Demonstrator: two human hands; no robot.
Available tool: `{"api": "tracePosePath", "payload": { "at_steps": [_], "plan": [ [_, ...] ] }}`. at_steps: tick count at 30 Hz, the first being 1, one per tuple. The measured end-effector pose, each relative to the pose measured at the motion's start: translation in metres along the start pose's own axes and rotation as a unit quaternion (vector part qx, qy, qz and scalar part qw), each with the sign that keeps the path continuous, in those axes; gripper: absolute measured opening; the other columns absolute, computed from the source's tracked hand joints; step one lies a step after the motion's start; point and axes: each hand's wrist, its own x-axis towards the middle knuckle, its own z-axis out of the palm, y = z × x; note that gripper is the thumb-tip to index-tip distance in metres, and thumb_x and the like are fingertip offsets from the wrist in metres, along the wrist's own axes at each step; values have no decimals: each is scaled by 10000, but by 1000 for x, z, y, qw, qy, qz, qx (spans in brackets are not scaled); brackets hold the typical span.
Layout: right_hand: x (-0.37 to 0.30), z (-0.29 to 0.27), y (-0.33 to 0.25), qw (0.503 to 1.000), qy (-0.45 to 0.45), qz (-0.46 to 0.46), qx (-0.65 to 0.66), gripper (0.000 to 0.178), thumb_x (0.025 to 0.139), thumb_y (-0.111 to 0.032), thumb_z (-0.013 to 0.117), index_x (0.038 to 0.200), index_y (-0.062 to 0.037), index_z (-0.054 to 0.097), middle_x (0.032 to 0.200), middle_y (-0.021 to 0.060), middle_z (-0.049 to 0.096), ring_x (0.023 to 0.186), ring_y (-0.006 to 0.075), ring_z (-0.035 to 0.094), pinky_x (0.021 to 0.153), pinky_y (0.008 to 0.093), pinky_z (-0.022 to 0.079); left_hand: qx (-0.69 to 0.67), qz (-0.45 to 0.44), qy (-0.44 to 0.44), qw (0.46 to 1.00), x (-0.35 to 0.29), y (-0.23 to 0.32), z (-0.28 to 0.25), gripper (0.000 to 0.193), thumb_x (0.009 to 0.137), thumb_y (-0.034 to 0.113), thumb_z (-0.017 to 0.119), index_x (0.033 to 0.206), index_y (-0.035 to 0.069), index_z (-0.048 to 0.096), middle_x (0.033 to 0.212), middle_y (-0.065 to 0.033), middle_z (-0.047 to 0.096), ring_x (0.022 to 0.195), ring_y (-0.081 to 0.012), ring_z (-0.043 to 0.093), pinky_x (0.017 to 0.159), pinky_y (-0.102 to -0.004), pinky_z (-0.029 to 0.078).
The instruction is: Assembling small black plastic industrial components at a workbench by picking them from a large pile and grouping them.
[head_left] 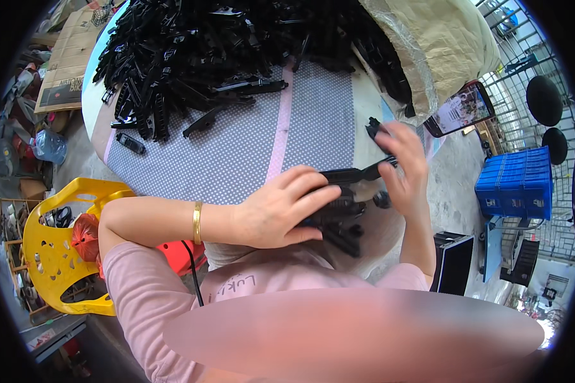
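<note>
My left hand [287, 207] is closed over several black plastic strips [342, 175] at the table's near edge, with its fingers bent across them. To its right, my right hand [406, 163] is raised and smeared by motion, its thumb close to the strips' right end. A small black plastic piece [372, 127] shows by its fingertips; whether it is held cannot be made out. More dark parts [343, 236] lie below my hands, partly hidden. Across the far side of the table spreads a large heap of black plastic parts [185, 57].
A dotted cloth [223, 153] covers the round table. One loose black part [131, 143] lies at its left. A beige sack [441, 38] and a phone [461, 110] with a lit screen are at the right. Around stand a yellow chair [45, 255] and blue crates [514, 185].
</note>
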Motion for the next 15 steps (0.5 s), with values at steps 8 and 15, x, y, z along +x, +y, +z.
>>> {"api": "tracePosePath", "payload": {
  "at_steps": [8, 15],
  "plan": [
    [-19, 2, -15, 985, -67, 134, 88, 378, 909, -292, 541, 1141, 5, 574, 1192, 194, 571, 1141, 354, 520, 997, 397, 365, -129, 16, 28, 991, 50, -27, -12, 210, 816, 118, 620, 1001, 22, 593, 940, -124, 589, 911, -324, 549, 822, -392, 460],
    [47, 9, 34, 955, 109, 34, -273, 159, 810, -140, 593, 914, -23, 627, 938, 81, 609, 868, 250, 585, 710, 350, 484, 254, 156, -15, 954, 148, -143, 2, 182, 766, 86, 564, 917, 0, 617, 974, -127, 600, 970, -293, 558, 892, -367, 443]
  ]
}}
